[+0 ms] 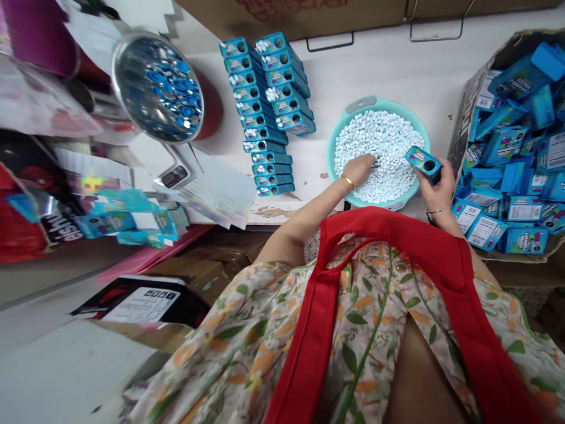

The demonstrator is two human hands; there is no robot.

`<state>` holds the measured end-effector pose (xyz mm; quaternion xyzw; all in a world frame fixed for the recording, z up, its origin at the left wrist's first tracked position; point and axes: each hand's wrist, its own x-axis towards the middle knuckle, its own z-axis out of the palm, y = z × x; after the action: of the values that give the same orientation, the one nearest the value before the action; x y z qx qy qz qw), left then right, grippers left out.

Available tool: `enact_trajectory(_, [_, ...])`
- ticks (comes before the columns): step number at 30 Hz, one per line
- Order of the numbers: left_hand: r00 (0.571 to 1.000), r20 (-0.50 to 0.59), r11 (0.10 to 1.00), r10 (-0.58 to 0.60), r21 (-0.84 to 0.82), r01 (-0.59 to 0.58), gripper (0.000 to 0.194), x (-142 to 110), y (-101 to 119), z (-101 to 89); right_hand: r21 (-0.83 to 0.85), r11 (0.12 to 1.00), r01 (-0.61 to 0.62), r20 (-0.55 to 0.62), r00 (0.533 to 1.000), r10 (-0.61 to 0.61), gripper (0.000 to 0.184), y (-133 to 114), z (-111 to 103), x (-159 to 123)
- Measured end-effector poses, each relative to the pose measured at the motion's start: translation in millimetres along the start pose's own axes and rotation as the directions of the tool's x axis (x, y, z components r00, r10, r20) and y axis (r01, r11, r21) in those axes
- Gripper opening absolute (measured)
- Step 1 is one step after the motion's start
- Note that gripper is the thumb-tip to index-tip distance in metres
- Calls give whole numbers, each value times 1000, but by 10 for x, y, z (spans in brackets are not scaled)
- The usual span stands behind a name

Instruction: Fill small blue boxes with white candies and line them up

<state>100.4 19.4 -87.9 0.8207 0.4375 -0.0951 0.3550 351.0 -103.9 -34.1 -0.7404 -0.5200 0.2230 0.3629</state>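
My right hand (438,184) grips a small blue candy box (422,160), tilted over the right rim of a turquoise basin (332,147). The box's printed narrow end, with a dark round hole, faces up. Small pale-blue candies (388,132) fill the basin. My left hand (358,171) reaches into them near the middle, its fingers drawn together. Something small and dark shows at its fingertips, too little to name. Left of the basin, two rows of similar candy boxes (265,147) stand with their holed ends showing; white candies show at several holes.
On the right, a cardboard carton (465,109) holds many blue boxes (521,176). At the back left, a steel bowl (128,88) of blue and silver pieces stands by a scale display (173,175) and papers (216,188). Flattened blue boxes (132,218) lie farther left. Cardboard with wire handles borders the back.
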Motion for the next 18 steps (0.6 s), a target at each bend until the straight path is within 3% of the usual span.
enact_trajectory(3, [999, 13, 989, 53, -137, -51, 38, 80, 157, 117, 9, 999, -31, -25, 999, 31, 59, -14, -36, 11])
enact_trajectory(6, [992, -19, 968, 126, -217, -127, 33, -50, 69, -1, 23, 999, -32, -40, 999, 33, 59, 0, -39, 23])
enact_trajectory(9, [972, -91, 951, 216, -204, -230, 31, -325, -85, -313, -19, 1000, -5, -27, 1000, 5, 56, 30, -5, 34])
enact_trajectory(12, [947, -131, 946, 294, -103, -308, 33, -587, -81, -707, -59, 997, 58, 41, 998, -55, 47, 49, 87, 40])
enact_trajectory(18, [953, -17, 934, 303, 202, -293, 29, -772, 460, -1302, -43, 959, 280, 146, 951, -271, 49, 34, 359, 27])
